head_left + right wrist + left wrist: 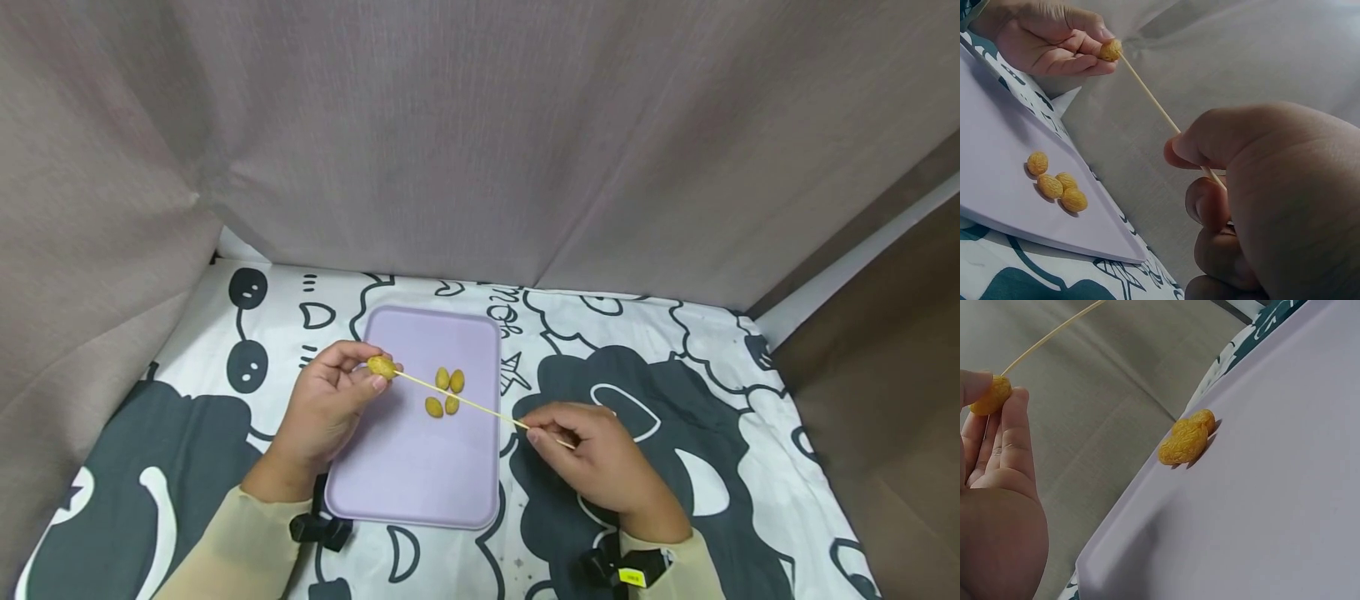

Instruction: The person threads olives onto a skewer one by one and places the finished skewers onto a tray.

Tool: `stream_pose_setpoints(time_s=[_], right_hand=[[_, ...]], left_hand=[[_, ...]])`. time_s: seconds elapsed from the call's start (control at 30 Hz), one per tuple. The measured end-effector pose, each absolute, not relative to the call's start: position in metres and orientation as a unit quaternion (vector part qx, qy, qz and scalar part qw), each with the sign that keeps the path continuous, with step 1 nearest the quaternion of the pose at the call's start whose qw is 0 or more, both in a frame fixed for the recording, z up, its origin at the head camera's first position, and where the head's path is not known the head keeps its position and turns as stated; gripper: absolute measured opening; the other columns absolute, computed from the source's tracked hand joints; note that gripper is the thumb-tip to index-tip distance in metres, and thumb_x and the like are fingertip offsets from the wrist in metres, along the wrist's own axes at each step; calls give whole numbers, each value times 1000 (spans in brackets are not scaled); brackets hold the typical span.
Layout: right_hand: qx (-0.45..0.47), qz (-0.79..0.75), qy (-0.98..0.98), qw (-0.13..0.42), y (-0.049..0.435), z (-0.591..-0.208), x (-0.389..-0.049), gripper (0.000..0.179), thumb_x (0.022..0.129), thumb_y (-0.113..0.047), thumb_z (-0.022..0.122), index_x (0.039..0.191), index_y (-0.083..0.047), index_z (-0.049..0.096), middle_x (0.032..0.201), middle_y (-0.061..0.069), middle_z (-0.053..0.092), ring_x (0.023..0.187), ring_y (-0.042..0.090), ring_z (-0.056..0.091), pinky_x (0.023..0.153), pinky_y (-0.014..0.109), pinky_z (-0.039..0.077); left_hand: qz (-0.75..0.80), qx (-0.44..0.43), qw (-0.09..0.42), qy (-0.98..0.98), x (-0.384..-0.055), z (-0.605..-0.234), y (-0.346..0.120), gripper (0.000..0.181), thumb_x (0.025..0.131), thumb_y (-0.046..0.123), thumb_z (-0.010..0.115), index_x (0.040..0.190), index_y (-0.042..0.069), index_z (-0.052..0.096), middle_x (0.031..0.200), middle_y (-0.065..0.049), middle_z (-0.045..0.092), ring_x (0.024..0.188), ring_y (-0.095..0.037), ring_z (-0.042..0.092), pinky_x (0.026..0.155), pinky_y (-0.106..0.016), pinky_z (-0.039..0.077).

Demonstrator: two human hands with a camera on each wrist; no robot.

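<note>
Between the thumb and fingers of my left hand point(327, 406) is a wrinkled yellow dried fruit point(382, 367), above the left side of the lilac tray. My right hand point(592, 454) pinches a thin bamboo skewer point(480, 407) near its other end, right of the tray. The skewer slants across the tray, and its far end meets the fruit. How deep the tip goes inside is hidden. Several like dried fruits point(1050, 186) lie close together on the tray point(412, 467). In the left wrist view, the held fruit point(991, 395) is partly covered by the thumb.
Under the tray spreads a white cloth point(442, 554) with dark cartoon prints. Grey-brown curtains point(480, 142) hang behind it and along the left. On the right stands a darker brown panel point(885, 350). Each wrist bears a small black device point(322, 529).
</note>
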State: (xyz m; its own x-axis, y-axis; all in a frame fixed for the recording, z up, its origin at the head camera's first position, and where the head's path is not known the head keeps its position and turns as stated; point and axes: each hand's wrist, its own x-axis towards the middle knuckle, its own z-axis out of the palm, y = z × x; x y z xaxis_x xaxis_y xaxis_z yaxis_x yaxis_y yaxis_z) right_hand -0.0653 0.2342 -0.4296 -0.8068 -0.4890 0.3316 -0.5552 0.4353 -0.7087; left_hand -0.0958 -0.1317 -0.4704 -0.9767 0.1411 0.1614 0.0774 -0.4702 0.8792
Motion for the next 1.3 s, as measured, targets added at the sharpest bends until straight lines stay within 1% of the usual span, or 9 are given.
stream_pose_setpoints(time_s=[0.1, 0.2, 0.37, 0.5, 0.67, 0.83, 1.03, 1.3], right_hand=[[308, 427, -849, 40, 234, -430, -65, 25, 103, -2, 78, 115, -24, 81, 75, -12, 59, 62, -3, 47, 53, 13, 42], [303, 420, -854, 46, 234, -432, -66, 25, 104, -3, 77, 114, -25, 78, 73, -13, 56, 62, -4, 46, 52, 13, 41], [283, 426, -858, 56, 231, -434, -66, 23, 102, -4, 79, 106, -26, 75, 68, -13, 51, 60, -5, 43, 50, 15, 39], [264, 450, -851, 49, 227, -435, -65, 22, 102, -4, 79, 102, -25, 73, 66, -11, 50, 59, -3, 43, 48, 17, 38], [264, 472, -840, 43, 221, -437, -64, 21, 102, -2, 78, 103, -22, 74, 68, -9, 50, 60, -1, 44, 48, 18, 38], [273, 482, -832, 36, 216, -441, -62, 20, 103, -1, 77, 105, -20, 73, 69, -7, 50, 59, -2, 43, 48, 18, 38], [273, 477, -835, 35, 214, -441, -60, 19, 104, -3, 77, 104, -21, 72, 67, -8, 48, 58, -3, 41, 47, 19, 38], [278, 479, -832, 34, 210, -439, -60, 19, 103, -2, 78, 104, -21, 74, 67, -8, 50, 59, -2, 42, 48, 17, 38]], left_hand=[[854, 106, 19, 509, -96, -470, -132, 41, 98, -22, 66, 123, 10, 72, 119, -3, 78, 108, -12, 81, 97, -24, 69], [858, 117, 16, 499, -95, -470, -133, 41, 100, -21, 63, 123, 11, 75, 118, -2, 80, 108, -12, 81, 97, -24, 69], [872, 139, 9, 470, -96, -471, -134, 38, 105, -18, 61, 125, 9, 78, 119, -3, 83, 110, -14, 81, 97, -25, 69], [878, 140, 3, 457, -95, -471, -134, 38, 105, -18, 62, 126, 9, 78, 120, -5, 83, 112, -16, 81, 97, -25, 69], [888, 127, -1, 442, -96, -472, -133, 38, 105, -18, 61, 126, 9, 79, 120, -5, 84, 112, -17, 82, 95, -24, 69], [903, 128, 4, 409, -96, -472, -134, 35, 106, -18, 61, 122, 8, 79, 119, -7, 84, 109, -16, 83, 93, -23, 69], [908, 147, 4, 393, -94, -470, -133, 33, 104, -18, 63, 120, 5, 79, 120, -10, 85, 110, -16, 82, 94, -24, 69], [900, 145, -7, 410, -93, -468, -131, 38, 102, -22, 62, 121, 6, 80, 120, -9, 85, 111, -16, 83, 96, -26, 69]])
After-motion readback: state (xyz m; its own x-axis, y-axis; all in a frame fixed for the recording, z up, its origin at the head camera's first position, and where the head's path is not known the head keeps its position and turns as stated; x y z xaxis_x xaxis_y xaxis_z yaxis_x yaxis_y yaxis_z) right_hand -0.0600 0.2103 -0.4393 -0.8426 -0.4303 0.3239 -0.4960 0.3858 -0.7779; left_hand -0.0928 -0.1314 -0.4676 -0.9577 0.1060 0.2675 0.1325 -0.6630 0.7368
